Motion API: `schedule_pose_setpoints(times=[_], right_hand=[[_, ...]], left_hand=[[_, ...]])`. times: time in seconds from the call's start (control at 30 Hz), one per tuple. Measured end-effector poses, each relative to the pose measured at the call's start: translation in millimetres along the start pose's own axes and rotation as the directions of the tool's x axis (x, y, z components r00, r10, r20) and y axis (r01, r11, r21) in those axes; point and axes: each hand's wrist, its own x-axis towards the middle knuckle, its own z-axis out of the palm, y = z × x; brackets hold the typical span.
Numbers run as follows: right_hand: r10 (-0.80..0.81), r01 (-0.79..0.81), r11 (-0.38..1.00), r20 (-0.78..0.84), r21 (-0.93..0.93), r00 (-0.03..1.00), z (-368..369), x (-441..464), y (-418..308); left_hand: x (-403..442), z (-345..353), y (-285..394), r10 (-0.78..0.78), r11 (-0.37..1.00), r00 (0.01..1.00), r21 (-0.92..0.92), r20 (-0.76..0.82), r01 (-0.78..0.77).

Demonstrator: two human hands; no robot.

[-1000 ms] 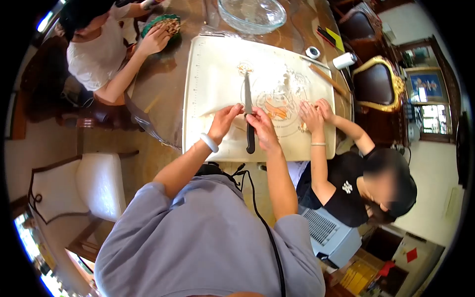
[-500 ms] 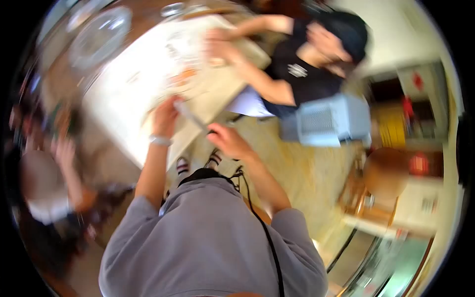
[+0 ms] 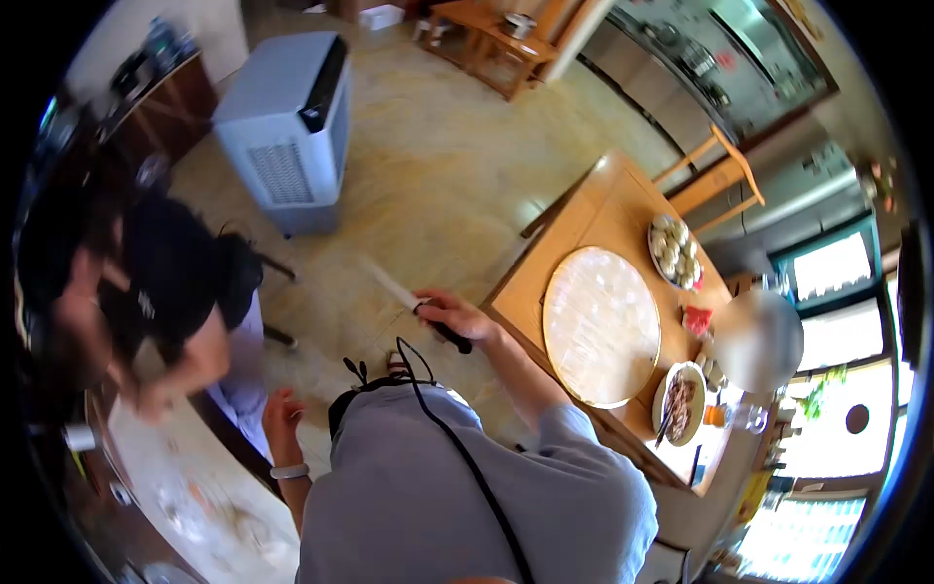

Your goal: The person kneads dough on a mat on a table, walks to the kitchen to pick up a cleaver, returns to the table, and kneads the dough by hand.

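A knife (image 3: 393, 288) with a pale blade and black handle is in my right hand (image 3: 457, 319), fingers wrapped around the handle. It is held over the floor between the two tables, its blade aimed up and left and a little blurred. My left hand (image 3: 282, 417), a pale bracelet (image 3: 290, 471) at its wrist, hangs beside the floured white board (image 3: 175, 453) at the lower left. Its fingers look loosely bent and apart, with nothing seen in them.
A wooden table (image 3: 572, 219) on the right bears a round floured board (image 3: 601, 326), a plate of pale buns or dumplings (image 3: 673, 251) and a bowl of filling (image 3: 678, 402). A person in black (image 3: 165, 282) works at the left. A grey-blue air cooler (image 3: 282, 127) stands behind.
My view and body have turned right, from the white-board table toward the wooden table. My left hand has come away from near the knife blade. The knife stays in my right hand.
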Motion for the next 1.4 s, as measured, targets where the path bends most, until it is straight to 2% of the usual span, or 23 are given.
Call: schedule_pose_setpoints(times=[0.03, 0.13, 0.23, 0.27, 0.37, 0.4, 0.47, 0.53, 0.57, 0.67, 0.77, 0.83, 0.93, 0.97, 1.0, 1.03, 1.07, 1.1, 1.13, 1.17, 1.23, 1.33, 1.4], right_hand=[[0.042, -0.028, 0.996, -0.162, 0.09, 0.986, -15, -5, 5], [0.029, 0.127, 0.949, -0.484, 0.287, 0.874, -70, -5, 14], [0.085, 0.268, 0.916, -0.797, 0.299, 0.598, -132, 4, 37], [0.092, 0.325, 0.893, -0.833, 0.312, 0.546, -155, 4, 48], [0.177, 0.45, 0.846, -0.947, 0.286, 0.268, -204, 1, 51], [0.181, 0.519, 0.819, -0.969, 0.244, 0.17, -221, 6, 57], [0.194, 0.513, 0.844, -0.981, 0.157, -0.018, -257, 15, 65], [0.174, 0.496, 0.863, -0.978, 0.093, -0.119, -299, 24, 81], [0.216, 0.405, 0.908, -0.95, 0.11, -0.226, -313, 27, 78], [0.314, 0.433, 0.898, -0.807, 0.08, -0.5, -340, 46, 70], [0.284, 0.375, 0.927, -0.697, 0.024, -0.658, -374, 56, 76], [0.2, 0.277, 0.961, -0.635, -0.022, -0.746, -394, 57, 100], [0.301, 0.327, 0.943, -0.579, 0.062, -0.758, -411, 53, 85], [0.246, 0.202, 0.969, -0.522, 0.141, -0.817, -433, 50, 117], [0.301, 0.295, 0.951, -0.5, 0.095, -0.812, -433, 52, 92], [0.18, 0.142, 0.983, -0.479, 0.115, -0.859, -447, 49, 115], [0.205, 0.145, 0.977, -0.515, 0.156, -0.832, -448, 46, 95], [0.253, 0.263, 0.963, -0.505, 0.052, -0.825, -466, 39, 135], [0.208, 0.195, 0.977, -0.568, 0.085, -0.797, -469, 36, 116], [0.008, -0.037, 0.994, -0.403, 0.104, -0.915, -486, 36, 155], [-0.067, -0.2, 0.911, -0.347, 0.362, -0.935, -494, 31, 169], [0.14, -0.132, 0.758, -0.357, 0.639, -0.924, -509, 35, 146], [0.143, -0.115, 0.668, -0.278, 0.735, -0.95, -522, 34, 148]], left_hand=[[13, 23, 12, 0.001, 1.0, 0.998, 0.023, 0.065, -0.003], [48, 90, 29, -0.023, 0.998, 0.975, 0.065, 0.22, 0.009], [97, 141, 40, -0.084, 0.99, 0.939, 0.135, 0.334, 0.04], [111, 157, 44, -0.1, 0.987, 0.923, 0.154, 0.371, 0.045], [151, 200, 59, -0.164, 0.97, 0.888, 0.232, 0.429, 0.067], [166, 213, 65, -0.188, 0.961, 0.88, 0.264, 0.436, 0.075], [208, 228, 67, -0.212, 0.948, 0.878, 0.307, 0.428, 0.079], [246, 261, 74, -0.206, 0.95, 0.869, 0.304, 0.451, 0.068], [259, 276, 81, -0.195, 0.956, 0.861, 0.286, 0.469, 0.061], [321, 326, 98, -0.207, 0.947, 0.805, 0.32, 0.556, 0.022], [361, 404, 126, -0.268, 0.915, 0.772, 0.403, 0.577, 0.017], [382, 459, 139, -0.292, 0.888, 0.684, 0.455, 0.669, -0.066], [406, 552, 156, -0.346, 0.852, 0.567, 0.503, 0.748, -0.144], [413, 584, 158, -0.352, 0.849, 0.543, 0.504, 0.763, -0.158], [419, 613, 159, -0.347, 0.852, 0.528, 0.496, 0.775, -0.168], [424, 641, 154, -0.334, 0.852, 0.543, 0.493, 0.77, -0.174], [429, 668, 148, -0.356, 0.851, 0.529, 0.502, 0.77, -0.157], [432, 691, 143, -0.371, 0.851, 0.523, 0.506, 0.768, -0.139], [440, 720, 138, -0.38, 0.854, 0.51, 0.504, 0.771, -0.127], [452, 748, 129, -0.398, 0.856, 0.524, 0.51, 0.753, -0.083], [473, 780, 111, -0.465, 0.839, 0.527, 0.543, 0.711, 0.008], [491, 838, 114, -0.526, 0.794, 0.546, 0.607, 0.652, 0.041], [511, 872, 104, -0.521, 0.792, 0.573, 0.608, 0.632, 0.05]])
